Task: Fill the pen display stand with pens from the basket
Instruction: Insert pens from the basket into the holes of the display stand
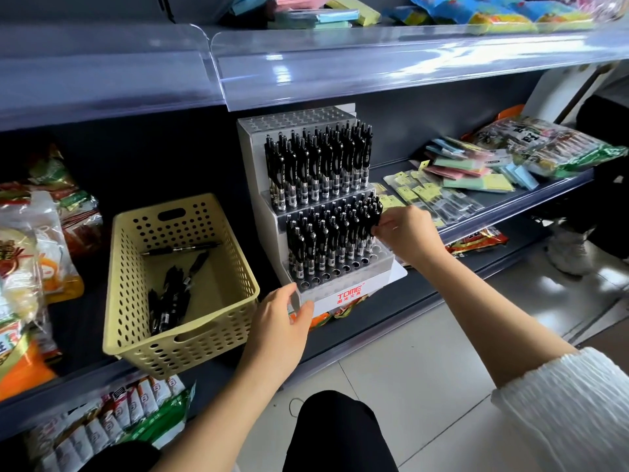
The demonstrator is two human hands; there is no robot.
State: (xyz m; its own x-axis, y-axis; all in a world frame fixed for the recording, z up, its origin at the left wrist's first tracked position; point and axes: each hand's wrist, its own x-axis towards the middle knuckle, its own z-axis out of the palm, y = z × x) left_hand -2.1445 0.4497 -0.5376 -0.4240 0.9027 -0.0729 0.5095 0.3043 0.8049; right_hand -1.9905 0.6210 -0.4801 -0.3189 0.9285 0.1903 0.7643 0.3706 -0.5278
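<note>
Pinching a bunch (373, 212) of black pens between thumb and fingertips, the right hand (406, 233) is held at the right end of the stand's lower tier, where the bunch stands upright among the pens already seated there. The front left corner of the stand (250, 155) is gripped by the left hand (280, 323), with fingers on its left side and the thumb against its front face. A white sleeve (571, 403) is seen pushed up the right forearm.

Two tiers of the stand are packed with upright black pens (320, 165). A row of open holes (326, 276) is seen along the front of the lower tier, and more holes across the top tier. Red lettering is printed on the front panel.

Just left of the stand, a yellow perforated basket (211, 338) is set on the same dark shelf (420, 281). A small heap of loose pens (170, 301) is left in it, with one pen lying crosswise near the back wall.

Snack packets (34, 233) are stacked left of the basket, and coloured note pads (476, 175) right of the stand.
</note>
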